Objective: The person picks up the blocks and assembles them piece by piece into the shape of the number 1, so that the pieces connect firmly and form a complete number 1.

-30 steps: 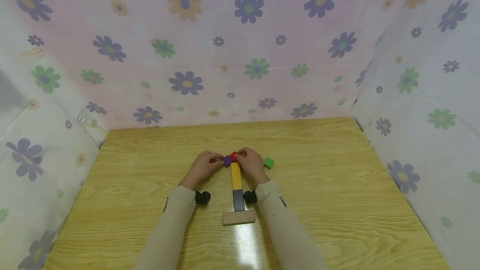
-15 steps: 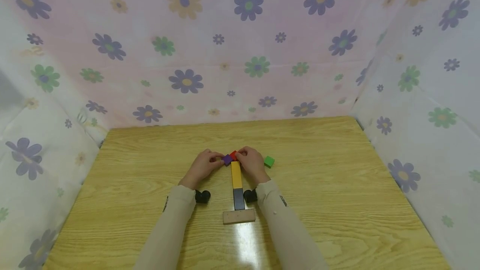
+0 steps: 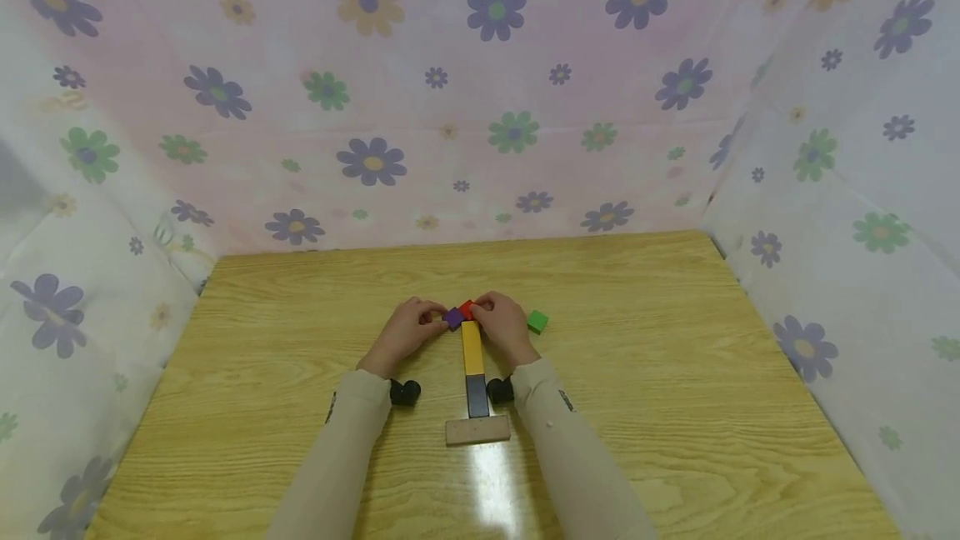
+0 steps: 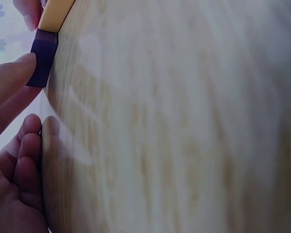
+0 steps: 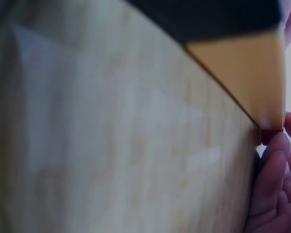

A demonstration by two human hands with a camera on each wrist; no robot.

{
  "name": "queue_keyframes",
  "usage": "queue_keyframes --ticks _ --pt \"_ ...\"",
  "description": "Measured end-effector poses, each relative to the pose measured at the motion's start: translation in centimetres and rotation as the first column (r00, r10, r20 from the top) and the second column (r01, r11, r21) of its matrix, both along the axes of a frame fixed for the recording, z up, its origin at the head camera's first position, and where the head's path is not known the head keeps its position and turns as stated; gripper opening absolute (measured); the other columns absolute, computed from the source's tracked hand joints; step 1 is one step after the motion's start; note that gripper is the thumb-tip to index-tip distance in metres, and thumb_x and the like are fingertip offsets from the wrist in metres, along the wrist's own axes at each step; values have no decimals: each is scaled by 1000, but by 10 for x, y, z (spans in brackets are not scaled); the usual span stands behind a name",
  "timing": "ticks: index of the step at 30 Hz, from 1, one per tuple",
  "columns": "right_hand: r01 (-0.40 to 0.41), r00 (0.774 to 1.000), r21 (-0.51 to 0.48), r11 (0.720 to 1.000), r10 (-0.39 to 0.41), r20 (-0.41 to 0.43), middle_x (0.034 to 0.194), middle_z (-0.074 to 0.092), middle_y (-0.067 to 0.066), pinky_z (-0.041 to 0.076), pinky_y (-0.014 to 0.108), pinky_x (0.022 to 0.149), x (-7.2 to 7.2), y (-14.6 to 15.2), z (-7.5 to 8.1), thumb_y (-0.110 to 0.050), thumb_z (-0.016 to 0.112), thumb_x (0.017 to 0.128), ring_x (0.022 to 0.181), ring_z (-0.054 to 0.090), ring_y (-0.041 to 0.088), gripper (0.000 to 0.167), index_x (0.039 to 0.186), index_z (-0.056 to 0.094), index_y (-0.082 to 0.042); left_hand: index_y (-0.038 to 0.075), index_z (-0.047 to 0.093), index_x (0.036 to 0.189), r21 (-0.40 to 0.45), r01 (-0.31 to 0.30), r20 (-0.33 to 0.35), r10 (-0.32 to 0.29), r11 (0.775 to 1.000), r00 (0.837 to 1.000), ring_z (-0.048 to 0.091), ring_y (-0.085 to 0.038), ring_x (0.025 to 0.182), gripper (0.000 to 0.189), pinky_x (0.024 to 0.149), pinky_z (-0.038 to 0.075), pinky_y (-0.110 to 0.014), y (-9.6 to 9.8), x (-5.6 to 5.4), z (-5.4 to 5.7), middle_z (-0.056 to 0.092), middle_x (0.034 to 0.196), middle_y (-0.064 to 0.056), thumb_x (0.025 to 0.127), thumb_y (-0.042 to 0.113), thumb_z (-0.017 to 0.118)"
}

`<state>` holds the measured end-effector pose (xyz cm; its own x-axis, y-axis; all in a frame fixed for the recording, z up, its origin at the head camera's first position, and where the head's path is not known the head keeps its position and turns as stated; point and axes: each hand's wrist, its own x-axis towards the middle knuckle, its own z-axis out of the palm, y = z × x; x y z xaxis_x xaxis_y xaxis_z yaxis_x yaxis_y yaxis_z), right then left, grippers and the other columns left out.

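My left hand (image 3: 407,333) pinches a purple cube (image 3: 453,318) between thumb and forefinger. In the left wrist view the thumb lies flat on the face of the purple cube (image 4: 43,58), which meets the end of a yellow block. A red cube (image 3: 467,308) is pinched by my right hand (image 3: 504,327), whose fingers partly cover it. Both cubes sit turned at an angle, side by side, at the far end of the yellow block (image 3: 472,348). Only a sliver of the red cube (image 5: 270,136) shows beneath the yellow block in the right wrist view.
A black block (image 3: 477,396) continues the line from the yellow one toward me, ending at a plain wooden block (image 3: 477,430) laid crosswise. To the right of my right hand lies a green cube (image 3: 537,322). Flowered cloth (image 3: 480,107) walls in the wooden table (image 3: 637,407).
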<state>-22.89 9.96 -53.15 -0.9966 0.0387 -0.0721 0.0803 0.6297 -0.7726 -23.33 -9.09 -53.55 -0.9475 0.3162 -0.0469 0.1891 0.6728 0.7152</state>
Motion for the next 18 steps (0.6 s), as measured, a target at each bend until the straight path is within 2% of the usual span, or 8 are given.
queue_keyframes --ticks 13,18 --pt "1 1000 -24 1000 -1 -2 83 61 -1 43 29 66 1 -1 1 -31 58 85 73 53 15 22 94 64 -13 23 64 104 7 -1 0 1 1000 1000 40 -18 73 24 64 35 -31 -2 1 -3 47 81 0 82 33 63" --pt "7 1000 -25 1000 -7 -5 82 61 0 44 29 66 2 0 0 -31 58 85 72 53 16 22 94 64 -13 20 63 106 21 -12 -10 12 1000 1000 40 -18 73 26 64 34 -31 -1 4 -2 47 80 0 82 31 64"
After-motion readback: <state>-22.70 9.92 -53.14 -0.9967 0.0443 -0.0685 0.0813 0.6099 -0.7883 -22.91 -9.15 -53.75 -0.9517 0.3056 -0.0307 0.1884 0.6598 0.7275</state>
